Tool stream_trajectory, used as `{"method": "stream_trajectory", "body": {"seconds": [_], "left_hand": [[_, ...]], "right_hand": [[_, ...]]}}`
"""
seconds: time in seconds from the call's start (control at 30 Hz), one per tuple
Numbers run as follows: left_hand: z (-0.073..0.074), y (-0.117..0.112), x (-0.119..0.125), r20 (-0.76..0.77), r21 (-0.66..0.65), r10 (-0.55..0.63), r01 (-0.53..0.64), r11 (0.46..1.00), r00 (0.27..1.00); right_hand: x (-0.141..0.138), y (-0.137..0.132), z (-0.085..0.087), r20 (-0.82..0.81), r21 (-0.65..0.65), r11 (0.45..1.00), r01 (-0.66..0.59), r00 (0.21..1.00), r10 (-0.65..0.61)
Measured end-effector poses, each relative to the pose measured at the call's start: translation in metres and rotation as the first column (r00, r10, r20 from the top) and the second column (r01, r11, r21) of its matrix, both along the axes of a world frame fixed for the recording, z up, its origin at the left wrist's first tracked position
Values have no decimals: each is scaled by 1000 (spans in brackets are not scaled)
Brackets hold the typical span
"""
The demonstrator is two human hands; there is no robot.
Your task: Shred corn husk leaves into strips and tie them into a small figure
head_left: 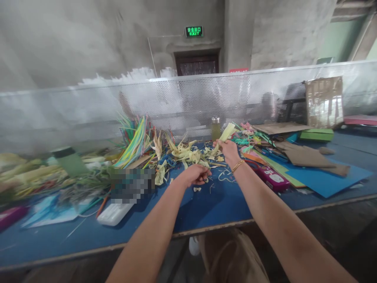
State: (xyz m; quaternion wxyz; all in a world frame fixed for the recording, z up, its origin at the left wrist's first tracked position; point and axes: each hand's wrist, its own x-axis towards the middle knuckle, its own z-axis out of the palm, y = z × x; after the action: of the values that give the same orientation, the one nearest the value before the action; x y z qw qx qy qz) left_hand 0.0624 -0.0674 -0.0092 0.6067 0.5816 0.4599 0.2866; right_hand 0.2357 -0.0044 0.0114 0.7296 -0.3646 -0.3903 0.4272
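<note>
Two hands at work, left hand (196, 175) and right hand (229, 151): one pale strip (227, 133) in the right fingers, one gold bracelet (238, 166) behind them, one exit sign (194, 31) above, one magenta case (271, 177) rightward.

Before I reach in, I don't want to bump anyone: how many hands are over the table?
2. The left hand is above the blue table, nearer its front edge than the right hand, whose fingers hold a pale strip. I see no others.

Table (220, 214) blue; strip (227, 131) pale yellow-green; bracelet (238, 166) gold; box (279, 182) purple, white markings; sheet (319, 182) blue; wall (88, 39) mottled grey
</note>
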Motion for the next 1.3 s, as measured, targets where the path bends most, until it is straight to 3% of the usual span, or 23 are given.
{"method": "stream_trajectory", "body": {"seconds": [0.1, 0.17, 0.23, 0.27, 0.37, 0.5, 0.63, 0.77, 0.93, 1.1, 1.3], "left_hand": [[1, 8, -6, 23, 133, 214, -216, 967, 976], [3, 14, -9, 161, 247, 372, -402, 882, 914], [7, 17, -9, 286, 304, 409, -487, 819, 867], [8, 17, -9, 329, 303, 382, -479, 824, 864], [11, 12, -4, 423, 219, 226, -341, 914, 877], [10, 5, 1, 486, 97, 125, -195, 976, 865], [8, 3, 3, 486, -39, 153, -154, 987, 860], [7, 1, 4, 430, -80, 112, -85, 993, 896], [10, 1, 2, 397, -113, 132, -95, 989, 908], [15, 6, -6, 346, -226, 111, -32, 974, 932], [12, 5, -7, 259, -80, 110, -92, 992, 960]], "right_hand": [[2, -2, 2, 106, 82, 997, 13, 994, -22], [-1, -7, 4, 236, 130, 991, -19, 972, -12], [-7, -13, 4, 368, 158, 984, -79, 930, 16], [-11, -15, 3, 420, 168, 980, -112, 907, 32], [-26, -22, -3, 495, 155, 966, -207, 862, 106], [-42, -27, -13, 469, 49, 951, -307, 847, 249], [-46, -29, -15, 386, -11, 939, -344, 865, 321], [-44, -30, -13, 308, -43, 939, -343, 889, 339], [-45, -28, -15, 347, -43, 944, -327, 881, 321], [-49, -26, -18, 371, -4, 932, -363, 865, 339], [-50, -26, -19, 313, -2, 918, -396, 872, 377]]}}
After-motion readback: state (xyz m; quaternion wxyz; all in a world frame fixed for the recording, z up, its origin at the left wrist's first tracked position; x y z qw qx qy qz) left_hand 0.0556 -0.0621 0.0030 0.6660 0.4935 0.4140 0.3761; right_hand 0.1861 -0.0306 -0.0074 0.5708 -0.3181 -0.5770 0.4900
